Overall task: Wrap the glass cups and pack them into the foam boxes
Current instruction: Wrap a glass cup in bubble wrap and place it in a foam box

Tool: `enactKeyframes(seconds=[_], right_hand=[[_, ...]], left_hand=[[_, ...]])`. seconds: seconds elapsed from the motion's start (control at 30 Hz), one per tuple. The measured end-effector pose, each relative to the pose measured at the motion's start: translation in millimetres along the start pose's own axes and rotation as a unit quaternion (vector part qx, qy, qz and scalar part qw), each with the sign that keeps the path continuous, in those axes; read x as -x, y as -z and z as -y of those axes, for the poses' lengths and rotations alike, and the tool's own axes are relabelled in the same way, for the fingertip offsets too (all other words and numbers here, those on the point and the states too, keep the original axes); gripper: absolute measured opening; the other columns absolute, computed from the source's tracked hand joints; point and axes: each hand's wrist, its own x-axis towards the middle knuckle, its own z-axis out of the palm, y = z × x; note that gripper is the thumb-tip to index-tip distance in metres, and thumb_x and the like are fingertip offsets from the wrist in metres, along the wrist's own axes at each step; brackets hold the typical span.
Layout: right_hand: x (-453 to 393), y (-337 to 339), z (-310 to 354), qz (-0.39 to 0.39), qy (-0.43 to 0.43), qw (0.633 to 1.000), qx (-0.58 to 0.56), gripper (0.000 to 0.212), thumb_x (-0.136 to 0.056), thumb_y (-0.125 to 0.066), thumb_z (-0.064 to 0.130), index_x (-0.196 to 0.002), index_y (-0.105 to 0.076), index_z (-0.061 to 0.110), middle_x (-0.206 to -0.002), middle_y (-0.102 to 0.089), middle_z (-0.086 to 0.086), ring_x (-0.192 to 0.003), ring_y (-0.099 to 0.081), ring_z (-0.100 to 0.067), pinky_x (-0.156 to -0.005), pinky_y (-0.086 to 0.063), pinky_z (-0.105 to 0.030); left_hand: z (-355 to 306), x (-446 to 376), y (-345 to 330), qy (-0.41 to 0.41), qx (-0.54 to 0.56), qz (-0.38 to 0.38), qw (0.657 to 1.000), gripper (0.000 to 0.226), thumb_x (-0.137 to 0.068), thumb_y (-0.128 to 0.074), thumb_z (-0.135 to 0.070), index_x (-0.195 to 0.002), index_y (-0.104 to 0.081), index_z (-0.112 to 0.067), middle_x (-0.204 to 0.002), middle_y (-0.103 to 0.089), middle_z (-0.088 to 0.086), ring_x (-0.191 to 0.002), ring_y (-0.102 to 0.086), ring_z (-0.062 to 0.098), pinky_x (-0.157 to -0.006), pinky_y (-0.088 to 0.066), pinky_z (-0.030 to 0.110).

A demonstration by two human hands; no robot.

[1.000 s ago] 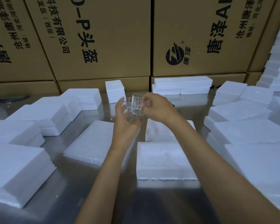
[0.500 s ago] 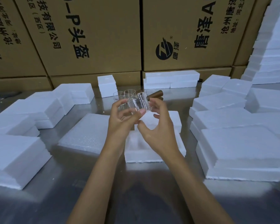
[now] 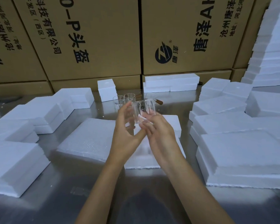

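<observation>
Glass cup [image 3: 144,113]: being held upright in the air over the middle of the table, above the open foam box.
Left hand [image 3: 125,137]: fingers curling around the cup's left side, gripping it.
Right hand [image 3: 162,135]: fingertips pinching the cup's base from the right.
Open foam box [image 3: 176,125]: lying under both hands; its inside is mostly hidden, contents cannot be told.
Bubble wrap sheet [image 3: 89,139]: lying flat just left of that box.
Other glass cups [image 3: 129,98]: standing near the table's far edge.
Closed foam boxes [image 3: 242,152]: sitting stacked along the left and right edges.
</observation>
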Motion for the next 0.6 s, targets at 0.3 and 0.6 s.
enactKeyframes(seconds=[0.3, 0.6], right_hand=[[3.7, -4.0, -4.8, 0.031, 0.049, 0.991, 0.117, 0.068, -0.064, -0.082, 0.038, -0.126, -0.055, 0.032, -0.120, -0.066, 0.014, -0.106, -0.065, -0.001, -0.086, -0.051, -0.017], [-2.2, 3.1, 0.5, -0.042, 0.060, 0.993, 0.097, 0.054, -0.064, -0.080, 0.037, -0.112, -0.060, 0.023, -0.113, -0.070, 0.001, -0.096, -0.071, -0.014, -0.084, -0.055, -0.022]], left_hand=[[9.0, 0.9, 1.1, -0.066, -0.172, -0.095, 0.978, 0.068, -0.085, -0.078, -0.022, -0.133, -0.042, -0.054, -0.136, -0.045, -0.038, -0.130, -0.039, -0.002, -0.104, -0.038, 0.025], [-3.8, 0.4, -1.2, -0.049, -0.162, -0.119, 0.978, 0.097, -0.075, -0.078, -0.059, -0.150, -0.018, -0.051, -0.156, -0.031, -0.014, -0.139, -0.025, 0.000, -0.112, -0.029, 0.030]])
